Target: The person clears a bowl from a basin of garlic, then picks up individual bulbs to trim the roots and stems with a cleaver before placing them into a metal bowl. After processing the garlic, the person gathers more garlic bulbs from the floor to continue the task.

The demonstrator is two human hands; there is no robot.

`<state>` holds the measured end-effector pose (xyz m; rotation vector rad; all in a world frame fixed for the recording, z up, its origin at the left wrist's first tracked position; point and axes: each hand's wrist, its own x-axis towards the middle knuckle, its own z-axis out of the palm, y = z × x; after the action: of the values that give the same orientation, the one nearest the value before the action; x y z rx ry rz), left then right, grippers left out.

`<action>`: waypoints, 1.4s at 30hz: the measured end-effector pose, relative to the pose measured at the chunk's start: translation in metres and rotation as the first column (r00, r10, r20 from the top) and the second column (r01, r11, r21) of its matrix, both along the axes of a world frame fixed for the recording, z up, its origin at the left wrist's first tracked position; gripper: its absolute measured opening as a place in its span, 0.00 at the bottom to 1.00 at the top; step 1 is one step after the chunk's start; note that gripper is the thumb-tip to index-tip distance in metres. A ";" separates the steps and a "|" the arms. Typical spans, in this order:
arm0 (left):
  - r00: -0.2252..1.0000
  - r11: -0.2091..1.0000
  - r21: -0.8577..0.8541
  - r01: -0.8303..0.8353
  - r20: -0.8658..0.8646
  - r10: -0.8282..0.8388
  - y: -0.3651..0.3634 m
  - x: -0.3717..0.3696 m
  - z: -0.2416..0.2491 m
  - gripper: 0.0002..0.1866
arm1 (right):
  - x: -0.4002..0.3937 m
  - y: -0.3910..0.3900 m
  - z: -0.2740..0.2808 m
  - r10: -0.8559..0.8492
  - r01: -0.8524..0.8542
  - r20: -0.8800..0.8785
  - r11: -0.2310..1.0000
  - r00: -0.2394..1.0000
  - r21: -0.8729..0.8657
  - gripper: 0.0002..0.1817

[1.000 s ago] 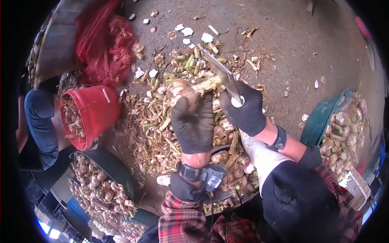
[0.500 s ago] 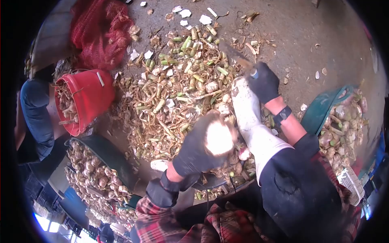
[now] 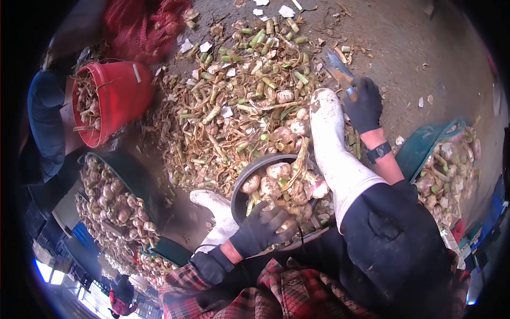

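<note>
My right hand (image 3: 364, 106), in a black glove, grips a knife (image 3: 338, 68) whose blade points up and away over the floor. At the near side of a dark bucket (image 3: 240, 183) my gloved left hand (image 3: 261, 229) has its fingers curled over a garlic bulb (image 3: 288, 225); the palm is hidden. Inside the bucket lie several more garlic bulbs (image 3: 279, 171), some with dry stalks. The bucket stands between my white boots (image 3: 332, 141).
Cut stalks and peelings (image 3: 212, 111) cover the floor ahead. A red bucket (image 3: 119, 98) with stalks and a red mesh bag (image 3: 146, 26) are at left. Green tubs of garlic stand at left (image 3: 135, 183) and right (image 3: 425, 143). Another person's knee (image 3: 48, 117) is at far left.
My left hand has moved down toward me to the bucket, from holding up a pale, blurred garlic bulb. My right hand, still with the knife, has shifted slightly right. The view has shifted a little.
</note>
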<state>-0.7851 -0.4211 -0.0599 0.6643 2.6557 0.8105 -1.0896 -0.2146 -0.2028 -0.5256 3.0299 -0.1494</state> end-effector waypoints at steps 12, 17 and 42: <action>0.990 0.988 -0.101 0.120 -0.060 -0.127 -0.006 0.066 -0.032 0.10 | 0.056 -0.103 0.020 0.833 -0.789 0.498 0.467 0.241 -0.400 0.30; 0.985 0.991 -0.096 0.088 -0.137 -0.101 -0.017 0.081 -0.043 0.11 | 0.061 -0.113 0.016 0.854 -0.841 0.484 0.396 0.190 -0.369 0.32; 0.952 0.994 -0.036 0.101 0.293 -0.086 -0.033 0.078 -0.007 0.11 | 0.032 -0.089 0.056 0.767 -0.219 0.617 0.641 0.175 -0.735 0.20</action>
<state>-0.7068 -0.4541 -0.0665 0.6011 2.3535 0.7485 -1.0576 -0.3034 -0.1468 -1.0491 1.4905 -0.8708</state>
